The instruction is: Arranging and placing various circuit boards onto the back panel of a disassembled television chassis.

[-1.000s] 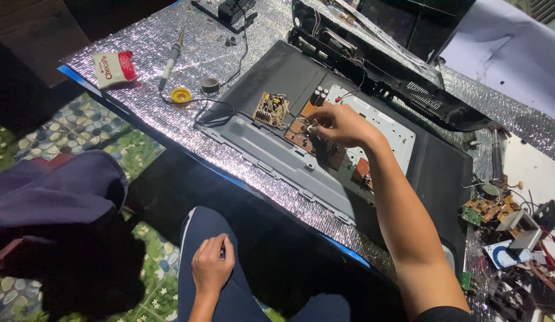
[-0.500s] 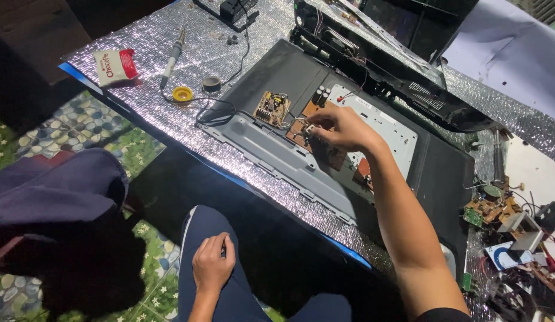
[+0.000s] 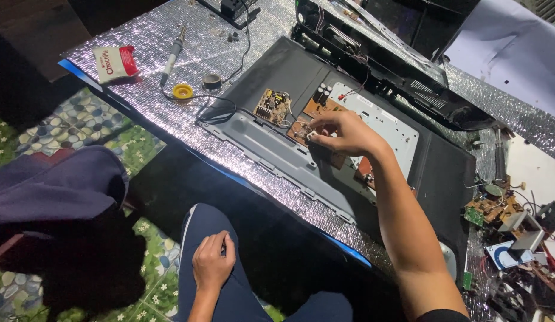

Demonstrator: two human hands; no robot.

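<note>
An opened flat-screen television [image 3: 277, 149] lies back-up on a silver foil-covered table [image 3: 170, 113]. Its brown circuit board [image 3: 301, 128] and a smaller loose board [image 3: 271, 106] are exposed beside a white metal plate [image 3: 385, 128]. My right hand [image 3: 340, 134] reaches over the brown board, fingertips pinching a small pale part on it. My left hand [image 3: 212, 262] rests loosely curled on my thigh, in dark blue trousers, holding nothing.
A soldering iron [image 3: 173, 56], a yellow solder reel [image 3: 183, 91], a small tape roll [image 3: 212, 80] and a red-and-white packet [image 3: 113, 62] lie at the table's left. The removed black back cover [image 3: 397, 77] lies behind. Loose boards and wires [image 3: 504, 214] pile at the right.
My right hand has shifted slightly left along the brown board, fingers now pinched at its edge. The left hand stays on my thigh.
</note>
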